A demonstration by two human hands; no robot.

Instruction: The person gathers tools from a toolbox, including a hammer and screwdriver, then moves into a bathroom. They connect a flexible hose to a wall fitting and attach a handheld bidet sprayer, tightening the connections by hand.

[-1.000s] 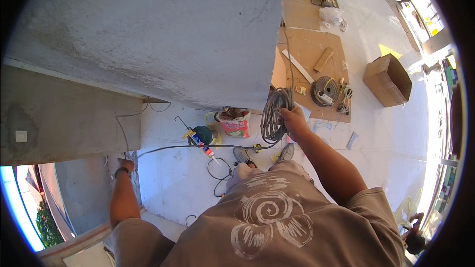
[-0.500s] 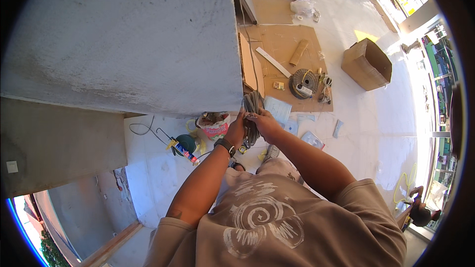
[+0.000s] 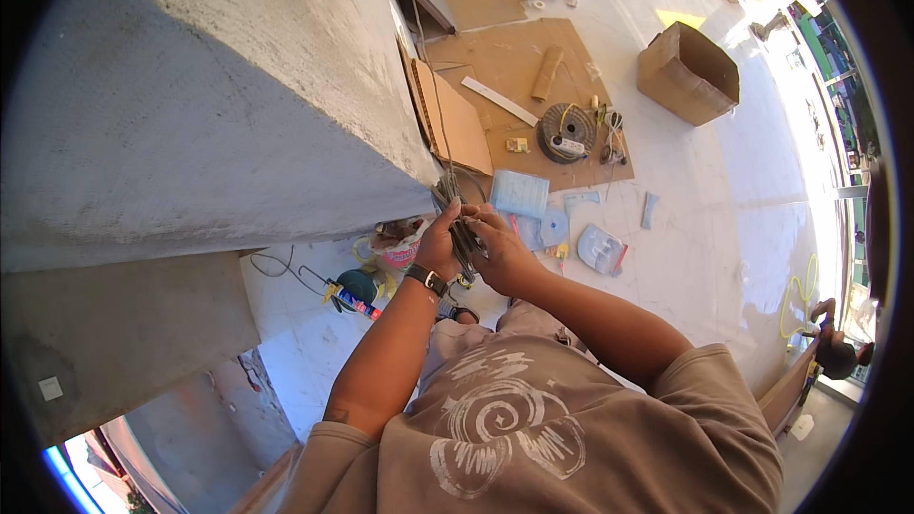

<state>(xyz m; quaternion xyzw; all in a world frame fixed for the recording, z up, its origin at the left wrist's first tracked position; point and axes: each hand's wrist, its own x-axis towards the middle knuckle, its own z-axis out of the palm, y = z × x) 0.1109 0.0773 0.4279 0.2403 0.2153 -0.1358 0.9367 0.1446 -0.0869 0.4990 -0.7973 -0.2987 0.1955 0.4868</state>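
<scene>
A bundled coil of grey-brown cable hangs between my hands, beside the edge of the rough plastered wall. Gripping its left side is my left hand, with a dark watch on the wrist. My right hand is closed on the coil from the right, its fingers bent over the strands. From the top of the bundle a single cable leads away past a propped cardboard piece. My fingertips partly hide the coil's middle.
The plastered wall stands close on the left. On the floor lie a cable reel, a cardboard tube, a white strip and blue-white packets. A cardboard box stands right; a caulking gun and bucket are left.
My view has tilted, so more of the wall's corner shows and the floor items sit further left. My right hand has shifted down along the coil, and both hands still hold it.
</scene>
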